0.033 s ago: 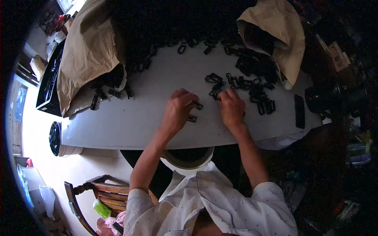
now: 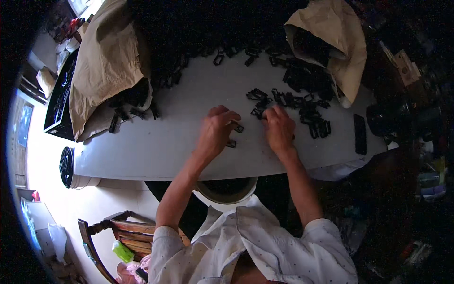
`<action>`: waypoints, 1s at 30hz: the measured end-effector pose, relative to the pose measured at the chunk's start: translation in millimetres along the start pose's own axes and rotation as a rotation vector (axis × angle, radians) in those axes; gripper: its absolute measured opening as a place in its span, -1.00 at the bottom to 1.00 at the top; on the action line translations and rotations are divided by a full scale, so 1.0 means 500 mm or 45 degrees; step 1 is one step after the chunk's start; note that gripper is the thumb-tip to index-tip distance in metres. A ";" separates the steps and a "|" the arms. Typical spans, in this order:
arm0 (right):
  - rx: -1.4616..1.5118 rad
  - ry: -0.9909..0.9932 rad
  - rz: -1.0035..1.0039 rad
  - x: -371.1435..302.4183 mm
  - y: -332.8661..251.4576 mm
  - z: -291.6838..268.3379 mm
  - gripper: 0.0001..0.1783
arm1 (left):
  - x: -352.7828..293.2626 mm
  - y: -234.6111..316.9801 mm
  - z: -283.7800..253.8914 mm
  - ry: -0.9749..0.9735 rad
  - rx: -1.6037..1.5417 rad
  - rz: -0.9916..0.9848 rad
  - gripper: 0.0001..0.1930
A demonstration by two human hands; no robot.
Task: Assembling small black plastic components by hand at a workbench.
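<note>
Over the middle of the table (image 2: 142, 158), my left hand (image 2: 216, 131) is closed on small black rectangular frame-shaped pieces. One piece (image 2: 239, 128) sticks out at its fingertips, and a second piece (image 2: 231, 143) shows just below it, held or lying on the table, I cannot tell which. To its right, my right hand (image 2: 280, 128) has its fingers bent and pinched together at the near edge of a loose pile of similar black pieces (image 2: 302, 104). What those fingertips hold is hidden. Another of the pieces (image 2: 257, 113) lies right beside them.
More black pieces (image 2: 250, 54) line the far edge. Brown paper sacks stand open at left (image 2: 106, 71) and right (image 2: 347, 38). A black crate (image 2: 59, 106) sits beyond the left sack. A dark flat object (image 2: 360, 135) lies at right. Below are a bucket (image 2: 227, 201) and wooden chair (image 2: 135, 234).
</note>
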State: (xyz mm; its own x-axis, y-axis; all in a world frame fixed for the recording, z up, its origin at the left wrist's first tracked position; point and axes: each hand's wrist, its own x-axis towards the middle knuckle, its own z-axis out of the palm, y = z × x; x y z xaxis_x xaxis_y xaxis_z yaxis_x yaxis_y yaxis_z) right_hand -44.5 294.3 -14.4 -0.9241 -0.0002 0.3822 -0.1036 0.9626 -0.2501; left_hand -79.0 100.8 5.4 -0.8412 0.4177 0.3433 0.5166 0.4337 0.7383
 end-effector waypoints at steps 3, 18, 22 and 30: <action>0.415 -0.007 0.334 0.015 0.027 0.006 -0.84 | 0.034 -0.006 0.024 -0.069 0.128 0.157 -0.73; 0.063 -0.097 -0.104 0.061 0.076 -0.033 -0.72 | 0.150 -0.096 0.080 -0.199 0.061 0.132 -0.81; 0.329 -0.059 -0.073 0.077 0.061 -0.053 -0.66 | 0.131 -0.072 0.030 -0.380 -1.113 -0.447 -0.95; 0.964 0.026 0.178 0.080 -0.018 0.042 -0.71 | 0.111 -0.064 0.034 -0.408 -1.178 -0.496 -0.96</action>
State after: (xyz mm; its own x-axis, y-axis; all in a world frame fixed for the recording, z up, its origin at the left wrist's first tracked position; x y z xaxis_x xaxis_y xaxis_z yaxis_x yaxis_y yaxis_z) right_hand -88.3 280.0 -15.5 -0.9410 0.1200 0.3164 -0.2163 0.5056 -0.8352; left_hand -139.7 123.8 -9.0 -0.7714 0.6309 -0.0829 -0.2174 -0.1388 0.9662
